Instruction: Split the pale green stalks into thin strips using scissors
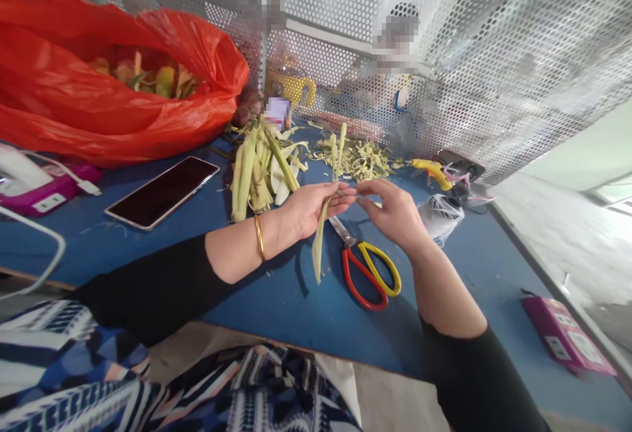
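My left hand (pixel 320 207) is turned palm up, its thumb and fingers closed on a pale strip of corn husk (pixel 320 247). The husk's lower end hangs over the table and narrow pieces stick up above the fingers. At its fingertips, my right hand (pixel 392 211) pinches thumb against forefinger; what lies between them is too small to make out. Below both hands lie scissors (pixel 368 274) with one red and one yellow handle, the blades partly under the left fingers. Behind my left wrist is a pile of green-yellow husks (pixel 251 175).
Trimmed husk scraps (pixel 360 159) lie by the perforated metal screen (pixel 336 63). A red plastic bag (pixel 148 122), a phone (pixel 162 191) and a purple power strip (pixel 49 188) are at left. At right are a yellow glue gun (pixel 432 172), white string (pixel 442 215) and another purple power strip (pixel 567 336).
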A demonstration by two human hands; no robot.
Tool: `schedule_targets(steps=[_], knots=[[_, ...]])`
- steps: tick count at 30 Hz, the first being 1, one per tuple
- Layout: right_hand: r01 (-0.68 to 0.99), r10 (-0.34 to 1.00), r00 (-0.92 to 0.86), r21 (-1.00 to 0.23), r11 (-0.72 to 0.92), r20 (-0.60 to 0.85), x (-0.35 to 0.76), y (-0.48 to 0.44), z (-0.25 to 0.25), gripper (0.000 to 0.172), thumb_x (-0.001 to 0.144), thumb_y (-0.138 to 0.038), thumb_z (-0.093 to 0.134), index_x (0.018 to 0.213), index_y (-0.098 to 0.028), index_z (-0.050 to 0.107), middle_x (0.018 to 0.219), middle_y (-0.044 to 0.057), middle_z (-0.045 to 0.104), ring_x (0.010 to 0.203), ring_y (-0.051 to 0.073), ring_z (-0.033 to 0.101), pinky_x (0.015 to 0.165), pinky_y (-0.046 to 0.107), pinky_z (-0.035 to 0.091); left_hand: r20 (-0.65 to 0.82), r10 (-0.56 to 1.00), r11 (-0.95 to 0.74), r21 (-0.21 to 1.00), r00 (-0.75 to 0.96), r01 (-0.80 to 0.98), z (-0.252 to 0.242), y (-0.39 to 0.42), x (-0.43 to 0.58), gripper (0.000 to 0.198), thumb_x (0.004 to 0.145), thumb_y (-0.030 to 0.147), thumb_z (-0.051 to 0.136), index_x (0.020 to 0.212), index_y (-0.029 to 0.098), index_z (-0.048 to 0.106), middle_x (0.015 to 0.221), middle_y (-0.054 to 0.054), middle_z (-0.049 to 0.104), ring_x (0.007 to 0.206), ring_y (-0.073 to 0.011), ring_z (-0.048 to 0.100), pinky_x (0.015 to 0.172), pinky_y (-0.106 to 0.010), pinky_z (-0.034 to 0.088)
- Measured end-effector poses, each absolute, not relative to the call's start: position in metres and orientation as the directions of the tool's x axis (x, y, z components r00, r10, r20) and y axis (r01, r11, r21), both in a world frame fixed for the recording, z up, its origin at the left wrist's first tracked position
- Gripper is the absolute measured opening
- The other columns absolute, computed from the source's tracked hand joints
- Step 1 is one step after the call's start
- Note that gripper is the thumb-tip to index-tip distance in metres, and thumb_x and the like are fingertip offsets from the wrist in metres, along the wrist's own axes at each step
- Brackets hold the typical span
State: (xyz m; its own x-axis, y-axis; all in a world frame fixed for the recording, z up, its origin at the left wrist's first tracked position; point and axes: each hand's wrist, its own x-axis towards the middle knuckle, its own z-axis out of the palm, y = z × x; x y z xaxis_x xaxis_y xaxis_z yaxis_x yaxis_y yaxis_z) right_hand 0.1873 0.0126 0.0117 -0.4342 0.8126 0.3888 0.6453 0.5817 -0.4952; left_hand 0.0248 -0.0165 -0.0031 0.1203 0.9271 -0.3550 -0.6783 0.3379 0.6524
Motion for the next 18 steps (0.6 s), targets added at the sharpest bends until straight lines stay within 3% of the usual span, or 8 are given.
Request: schedule_targets(steps=[3,7,10,13,15,18], knots=[[0.404,0.832,-0.292,-0.727,0.555,0.473,0.181,0.01,0.012,0.012,0.078,-0.028,0.062,0.084,-0.02,0.07,0.078,0.003,0.069,0.071,0.016,0.061,0.068,0.03,0.049,-0.343,0.929,0.352,0.694,0.141,-0.628,-0.005,-0.019,0.029,0.027,0.093,0.006,0.049,0.073,0.008,0.067,0.067,-0.007,0.071,0.057,-0.0098,0.066,0.061,-0.019,0.054],[0.234,0.927,-0.227,-0.908,0.348,0.297,0.174,0.01,0.008,0.023,0.074,-0.035,0.068,0.09,-0.018,0.069,0.057,-0.005,0.056,0.049,0.01,0.05,0.051,0.026,0.044,-0.309,0.927,0.376,0.75,0.214,-0.544,-0.008,-0.026,0.036,0.026,0.091,0.005,0.051,0.072,0.009,0.068,0.07,-0.008,0.073,0.058,-0.0112,0.068,0.06,-0.02,0.054],[0.217,0.96,-0.197,-0.946,0.239,0.198,0.171,0.01,0.005,0.029,0.07,-0.037,0.072,0.089,-0.016,0.068,0.052,-0.007,0.052,0.044,0.008,0.044,0.044,0.023,0.037,-0.314,0.923,0.383,0.795,0.222,-0.47,-0.01,-0.03,0.041,0.024,0.088,0.004,0.055,0.07,0.01,0.068,0.072,-0.009,0.074,0.056,-0.0115,0.067,0.059,-0.021,0.053],[0.195,0.961,-0.211,-0.956,0.221,0.179,0.169,0.008,0.005,0.021,0.07,-0.036,0.071,0.073,-0.016,0.064,0.049,-0.008,0.048,0.041,0.006,0.039,0.041,0.022,0.032,-0.332,0.915,0.399,0.832,0.231,-0.386,-0.012,-0.032,0.043,0.023,0.087,0.006,0.057,0.067,0.009,0.069,0.068,-0.009,0.072,0.054,-0.0129,0.067,0.058,-0.023,0.053],[0.201,0.949,-0.22,-0.941,0.273,0.228,0.167,0.005,0.005,0.021,0.073,-0.034,0.067,0.064,-0.018,0.057,0.047,-0.008,0.045,0.041,0.006,0.039,0.042,0.022,0.033,-0.357,0.905,0.422,0.829,0.232,-0.368,-0.012,-0.032,0.042,0.022,0.086,0.006,0.059,0.066,0.009,0.069,0.066,-0.008,0.071,0.053,-0.0137,0.067,0.057,-0.023,0.053],[0.306,0.902,-0.216,-0.851,0.427,0.375,0.164,-0.003,0.005,0.018,0.079,-0.029,0.061,0.066,-0.019,0.055,0.051,-0.006,0.05,0.045,0.008,0.045,0.047,0.022,0.037,-0.4,0.888,0.459,0.79,0.225,-0.406,-0.01,-0.029,0.038,0.023,0.086,0.013,0.062,0.064,0.01,0.068,0.062,-0.008,0.069,0.052,-0.0141,0.067,0.055,-0.023,0.053]])
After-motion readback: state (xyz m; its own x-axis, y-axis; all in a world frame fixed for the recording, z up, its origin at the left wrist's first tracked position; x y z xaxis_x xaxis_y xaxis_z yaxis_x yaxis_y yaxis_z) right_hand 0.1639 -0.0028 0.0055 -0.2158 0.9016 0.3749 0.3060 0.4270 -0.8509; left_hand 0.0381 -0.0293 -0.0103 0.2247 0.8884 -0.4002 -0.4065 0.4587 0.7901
